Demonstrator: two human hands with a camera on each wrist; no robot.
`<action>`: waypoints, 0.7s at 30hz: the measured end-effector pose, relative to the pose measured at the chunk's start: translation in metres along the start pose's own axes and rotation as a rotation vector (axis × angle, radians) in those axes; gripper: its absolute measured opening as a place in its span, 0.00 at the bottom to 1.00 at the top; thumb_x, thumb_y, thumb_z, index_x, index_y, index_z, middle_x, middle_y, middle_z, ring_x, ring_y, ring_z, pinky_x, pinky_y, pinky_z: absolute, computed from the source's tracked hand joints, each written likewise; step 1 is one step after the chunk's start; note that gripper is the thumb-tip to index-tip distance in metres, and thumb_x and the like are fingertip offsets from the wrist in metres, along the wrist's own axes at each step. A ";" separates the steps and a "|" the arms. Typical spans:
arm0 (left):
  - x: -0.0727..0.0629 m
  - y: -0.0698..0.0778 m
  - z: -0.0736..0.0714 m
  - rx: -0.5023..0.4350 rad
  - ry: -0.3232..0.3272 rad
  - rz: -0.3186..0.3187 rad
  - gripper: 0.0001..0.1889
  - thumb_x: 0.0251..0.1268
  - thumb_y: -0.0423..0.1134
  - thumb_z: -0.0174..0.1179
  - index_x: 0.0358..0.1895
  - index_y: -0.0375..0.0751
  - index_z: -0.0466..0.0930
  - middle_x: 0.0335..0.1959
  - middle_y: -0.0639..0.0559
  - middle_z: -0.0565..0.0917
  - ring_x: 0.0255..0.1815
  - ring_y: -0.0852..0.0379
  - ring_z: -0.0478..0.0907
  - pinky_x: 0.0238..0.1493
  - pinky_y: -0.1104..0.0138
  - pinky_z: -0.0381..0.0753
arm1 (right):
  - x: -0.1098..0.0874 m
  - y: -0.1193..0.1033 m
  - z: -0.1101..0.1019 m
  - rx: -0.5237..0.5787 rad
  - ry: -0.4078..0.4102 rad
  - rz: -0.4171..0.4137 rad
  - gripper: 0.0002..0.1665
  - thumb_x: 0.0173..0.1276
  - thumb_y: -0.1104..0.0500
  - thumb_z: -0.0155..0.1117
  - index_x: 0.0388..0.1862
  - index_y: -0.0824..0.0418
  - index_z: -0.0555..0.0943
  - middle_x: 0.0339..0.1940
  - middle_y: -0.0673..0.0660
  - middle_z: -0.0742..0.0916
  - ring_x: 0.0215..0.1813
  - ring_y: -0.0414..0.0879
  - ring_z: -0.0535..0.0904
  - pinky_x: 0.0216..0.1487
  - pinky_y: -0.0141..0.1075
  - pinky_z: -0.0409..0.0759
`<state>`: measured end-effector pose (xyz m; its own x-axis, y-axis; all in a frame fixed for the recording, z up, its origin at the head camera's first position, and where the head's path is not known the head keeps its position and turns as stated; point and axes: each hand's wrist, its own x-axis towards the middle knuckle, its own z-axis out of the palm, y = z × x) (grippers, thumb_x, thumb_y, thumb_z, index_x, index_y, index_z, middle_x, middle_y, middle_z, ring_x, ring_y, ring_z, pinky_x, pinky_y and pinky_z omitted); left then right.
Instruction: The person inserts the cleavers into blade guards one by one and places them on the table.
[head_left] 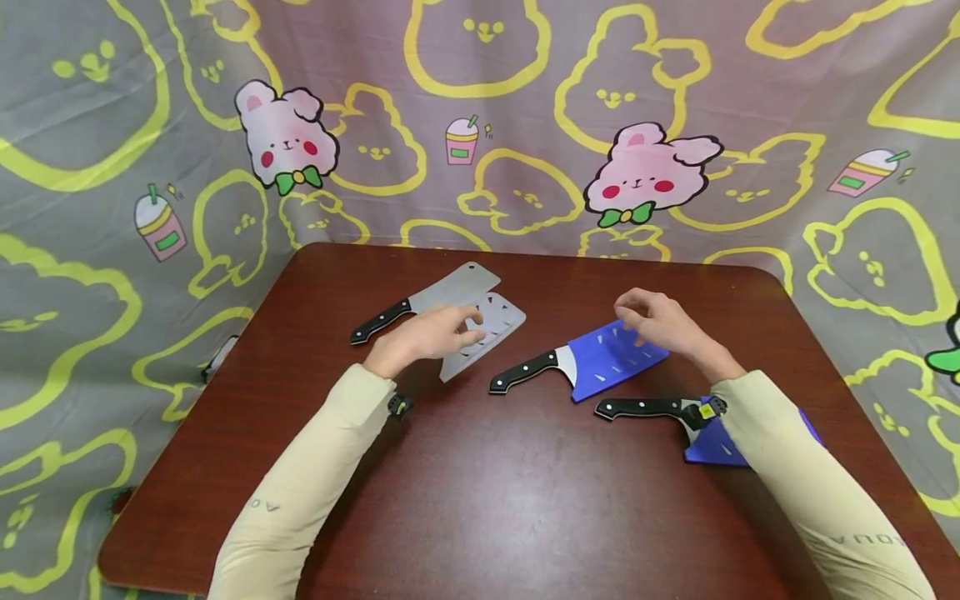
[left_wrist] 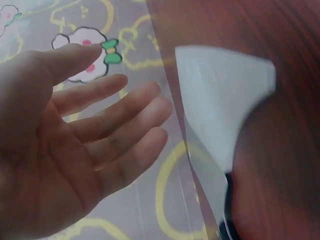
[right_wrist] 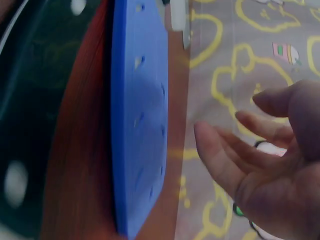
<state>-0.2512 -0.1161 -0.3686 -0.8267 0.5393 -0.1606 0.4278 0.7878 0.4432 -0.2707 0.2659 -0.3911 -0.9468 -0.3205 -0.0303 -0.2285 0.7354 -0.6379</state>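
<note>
Table room: a wide strip of brown table [head_left: 480, 517] runs between the sleeves, from the knives to the near edge
Edges: bare cleaver [head_left: 456, 287] sits closest to the back; right blue-covered cleaver [head_left: 716, 450], partly under a sleeve [head_left: 795, 467], is near the right side
Left hand [head_left: 431, 333]: holding nothing, fingers loosely bent, above the white cover [head_left: 506, 321]
Right hand [head_left: 660, 323]: nothing gripped either, hanging just over the far edge of the middle blue-covered cleaver [head_left: 603, 367]
White cover angle: slants near-left to far-right; hand's in the way, so can't really tell if a handle's attached
Middle cleaver: handle near-left, blade far-right
Right cleaver: handle left, lying roughly crosswise
Bare cleaver: handle near-left, blade pointing far-right
</note>
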 end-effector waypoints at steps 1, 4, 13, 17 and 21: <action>-0.002 -0.003 -0.001 0.002 0.013 -0.010 0.21 0.75 0.49 0.52 0.63 0.43 0.74 0.46 0.49 0.84 0.43 0.54 0.81 0.44 0.59 0.79 | 0.003 -0.003 0.003 0.005 -0.004 -0.019 0.18 0.77 0.54 0.54 0.57 0.64 0.75 0.46 0.68 0.85 0.37 0.57 0.84 0.35 0.46 0.85; -0.007 -0.013 -0.004 0.000 0.052 -0.032 0.19 0.75 0.49 0.52 0.61 0.43 0.75 0.47 0.48 0.85 0.44 0.53 0.82 0.45 0.59 0.79 | 0.011 -0.012 0.012 0.016 -0.022 -0.069 0.17 0.76 0.55 0.55 0.57 0.64 0.75 0.49 0.68 0.84 0.36 0.57 0.85 0.37 0.48 0.85; -0.021 -0.028 -0.016 -0.007 0.143 -0.028 0.17 0.74 0.49 0.53 0.58 0.44 0.78 0.44 0.46 0.87 0.44 0.52 0.84 0.46 0.57 0.79 | 0.029 -0.038 0.032 0.019 -0.091 -0.144 0.18 0.75 0.55 0.56 0.59 0.61 0.74 0.56 0.65 0.83 0.33 0.56 0.85 0.37 0.42 0.83; -0.025 -0.037 -0.019 -0.021 0.186 -0.061 0.16 0.74 0.46 0.54 0.56 0.44 0.78 0.44 0.45 0.87 0.43 0.52 0.83 0.46 0.56 0.79 | 0.035 -0.046 0.045 -0.002 -0.102 -0.157 0.20 0.75 0.53 0.55 0.60 0.63 0.74 0.55 0.64 0.84 0.42 0.55 0.86 0.45 0.45 0.82; -0.029 -0.047 -0.021 -0.041 0.274 -0.074 0.14 0.74 0.44 0.53 0.54 0.44 0.79 0.45 0.46 0.86 0.44 0.50 0.83 0.46 0.56 0.79 | 0.041 -0.054 0.056 -0.062 -0.101 -0.182 0.21 0.75 0.53 0.56 0.60 0.63 0.74 0.54 0.62 0.85 0.52 0.55 0.82 0.53 0.51 0.79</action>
<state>-0.2551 -0.1743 -0.3665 -0.9254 0.3760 0.0479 0.3523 0.8064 0.4749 -0.2844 0.1797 -0.4013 -0.8616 -0.5076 0.0022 -0.4103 0.6938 -0.5919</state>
